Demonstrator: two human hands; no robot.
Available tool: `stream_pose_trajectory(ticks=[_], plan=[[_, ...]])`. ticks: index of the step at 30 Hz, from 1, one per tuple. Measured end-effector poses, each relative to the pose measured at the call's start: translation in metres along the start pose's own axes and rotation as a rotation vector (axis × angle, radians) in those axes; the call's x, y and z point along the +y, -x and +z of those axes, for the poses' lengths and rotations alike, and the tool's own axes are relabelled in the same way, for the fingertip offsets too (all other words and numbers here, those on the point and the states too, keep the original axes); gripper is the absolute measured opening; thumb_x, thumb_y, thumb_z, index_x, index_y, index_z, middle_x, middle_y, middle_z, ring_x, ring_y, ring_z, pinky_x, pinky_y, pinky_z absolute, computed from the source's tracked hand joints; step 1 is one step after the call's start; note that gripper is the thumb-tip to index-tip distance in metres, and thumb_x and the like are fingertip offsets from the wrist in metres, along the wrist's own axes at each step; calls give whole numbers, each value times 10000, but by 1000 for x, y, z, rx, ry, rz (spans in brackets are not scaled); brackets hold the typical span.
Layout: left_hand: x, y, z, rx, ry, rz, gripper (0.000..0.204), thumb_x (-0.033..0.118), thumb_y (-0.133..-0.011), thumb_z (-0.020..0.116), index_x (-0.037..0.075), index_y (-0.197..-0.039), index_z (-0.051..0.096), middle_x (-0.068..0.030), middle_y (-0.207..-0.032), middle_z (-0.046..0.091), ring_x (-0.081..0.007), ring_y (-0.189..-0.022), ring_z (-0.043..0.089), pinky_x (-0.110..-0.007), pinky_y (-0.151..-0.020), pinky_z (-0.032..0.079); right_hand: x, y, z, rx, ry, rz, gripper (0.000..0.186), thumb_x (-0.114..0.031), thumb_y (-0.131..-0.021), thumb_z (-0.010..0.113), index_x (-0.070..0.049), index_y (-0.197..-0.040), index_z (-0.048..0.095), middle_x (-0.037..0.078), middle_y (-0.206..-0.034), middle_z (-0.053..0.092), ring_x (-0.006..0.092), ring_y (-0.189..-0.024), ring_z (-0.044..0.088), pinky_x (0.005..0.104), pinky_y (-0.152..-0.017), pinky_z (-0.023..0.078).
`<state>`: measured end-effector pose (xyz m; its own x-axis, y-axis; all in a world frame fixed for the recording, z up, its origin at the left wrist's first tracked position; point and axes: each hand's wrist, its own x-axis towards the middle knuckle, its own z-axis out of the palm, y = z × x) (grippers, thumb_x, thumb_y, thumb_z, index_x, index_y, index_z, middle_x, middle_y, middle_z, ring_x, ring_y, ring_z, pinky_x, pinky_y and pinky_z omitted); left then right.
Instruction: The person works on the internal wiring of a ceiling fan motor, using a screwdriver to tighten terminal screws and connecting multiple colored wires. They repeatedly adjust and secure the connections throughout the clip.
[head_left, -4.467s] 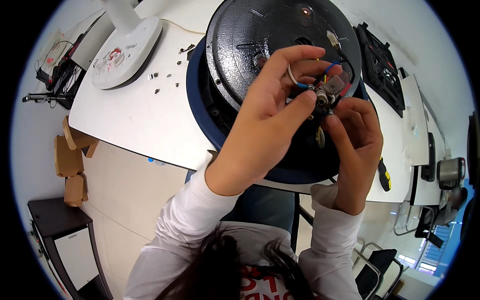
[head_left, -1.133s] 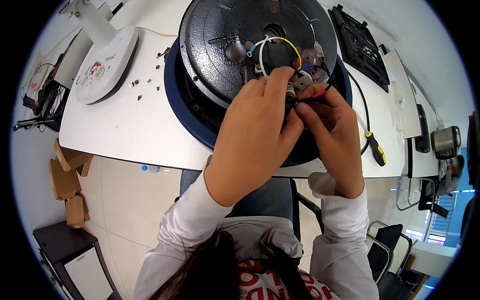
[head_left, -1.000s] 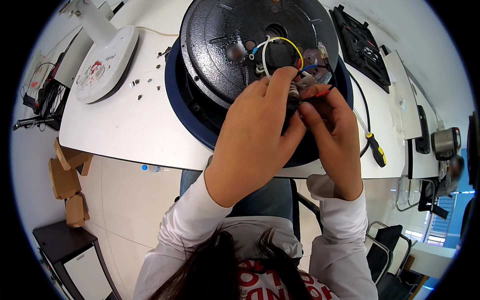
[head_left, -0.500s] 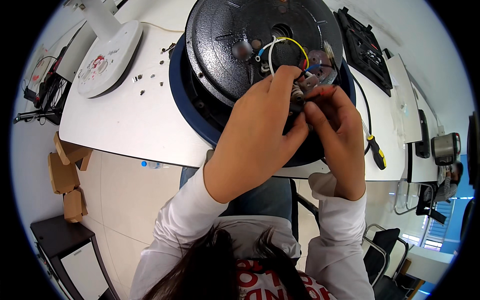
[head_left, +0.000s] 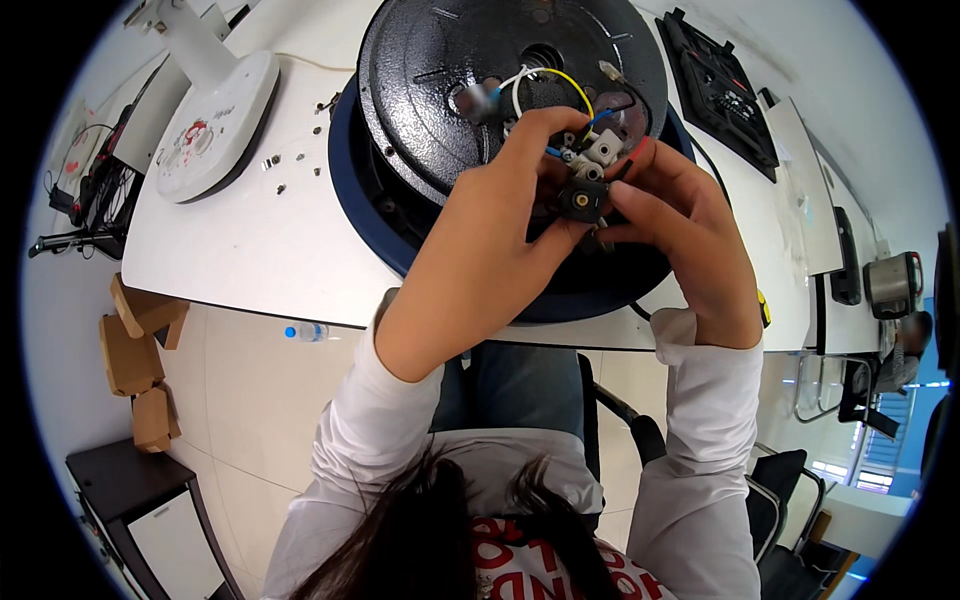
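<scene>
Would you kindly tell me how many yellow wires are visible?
1: the yellow wire, arching over the shiny black disc near its dark round hole; others may be hidden.

One left hand (head_left: 478, 232) at twelve o'clock and one right hand (head_left: 700, 228) at two are counted. At twelve, one round black disc (head_left: 480, 50) is seen; between one and two, one black fitting (head_left: 579, 205) and one toolbox (head_left: 716, 92); at three, one cooker (head_left: 888, 286); near nine, three cardboard boxes (head_left: 128, 357) and one bottle (head_left: 311, 331); at ten, one white pedestal base (head_left: 212, 130).
</scene>
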<state>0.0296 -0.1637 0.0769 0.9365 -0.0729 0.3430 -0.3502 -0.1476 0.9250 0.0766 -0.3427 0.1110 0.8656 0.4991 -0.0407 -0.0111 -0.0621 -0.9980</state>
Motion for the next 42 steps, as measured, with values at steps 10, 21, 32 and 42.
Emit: stream_pose_trajectory(ticks=[10, 21, 32, 42], plan=[[2, 2, 4, 107, -9, 28, 557, -77, -790, 581, 63, -1323, 499, -110, -939, 680, -156, -906, 664, -274, -857, 491, -1, 0, 4, -8, 23, -10, 179, -193, -893, 674, -63, -973, 582, 17, -959, 634, 90, -872, 617, 222, -725, 498], [1, 3, 5, 130, -40, 39, 549, -63, -767, 571, 69, -1298, 525, -98, -855, 682, -137, -829, 659, -256, -794, 488, 4, 3, 1, -25, -14, -37, 203, -181, -906, 661, -39, -1025, 579, 37, -950, 630, 106, -859, 628, 221, -727, 507], [3, 4, 5, 137, -53, 43, 545, -62, -780, 595, 76, -1301, 516, -96, -870, 675, -133, -847, 646, -265, -814, 480, 8, 5, 10, 64, 75, -150, 180, -120, -884, 683, -20, -967, 560, 63, -904, 659, 103, -807, 648, 226, -724, 529], [-2, 1, 5, 109, -27, 99, 487, 21, -871, 647, 105, -1328, 499, -80, -913, 656, -136, -893, 625, -269, -827, 471, 8, 3, 12, 53, -69, -93, 226, -137, -889, 637, -29, -1069, 552, 58, -948, 617, 110, -822, 618, 268, -768, 557]])
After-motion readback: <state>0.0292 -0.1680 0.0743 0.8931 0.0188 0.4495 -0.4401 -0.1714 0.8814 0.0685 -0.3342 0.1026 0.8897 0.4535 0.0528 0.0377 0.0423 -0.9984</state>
